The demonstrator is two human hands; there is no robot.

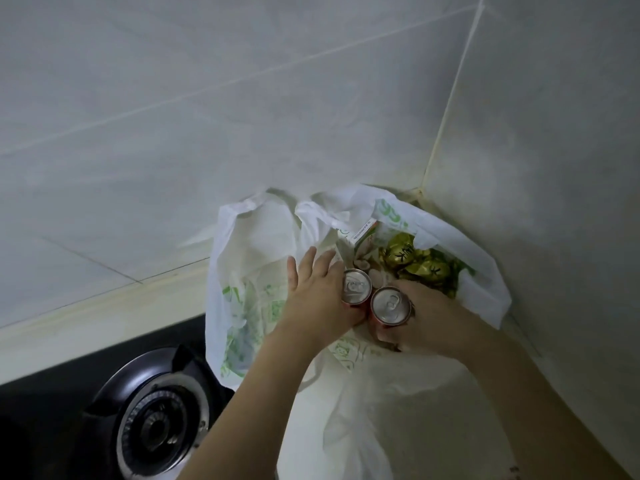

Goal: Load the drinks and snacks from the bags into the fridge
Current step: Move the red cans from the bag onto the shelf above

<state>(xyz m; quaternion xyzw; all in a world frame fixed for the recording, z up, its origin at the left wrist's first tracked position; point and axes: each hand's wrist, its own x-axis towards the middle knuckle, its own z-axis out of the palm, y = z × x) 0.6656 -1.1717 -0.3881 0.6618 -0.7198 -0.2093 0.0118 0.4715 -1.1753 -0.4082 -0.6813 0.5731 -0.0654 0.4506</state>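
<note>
Closest to me there's a gas burner (pixel 156 424) off to the left and the counter (pixel 433 427) with a white plastic bag (pixel 363 410) spread over it. Just past that, both hands are in the bag mouth: the left hand (pixel 318 296) looks wrapped around the side of one red can (pixel 356 286), fingers partly stretched out over the plastic, and the right hand (pixel 426 317) is curled around the second can (pixel 390 305). The cans touch each other. They're probably full, so hefty, rigid and a bit slick; gripping around the middle seems safest. Behind them sit gold-wrapped snacks (pixel 415 261) and a carton (pixel 363 233), light and crushable I'd guess. Then the tiled wall corner (pixel 420 192). No fridge in sight.
</note>
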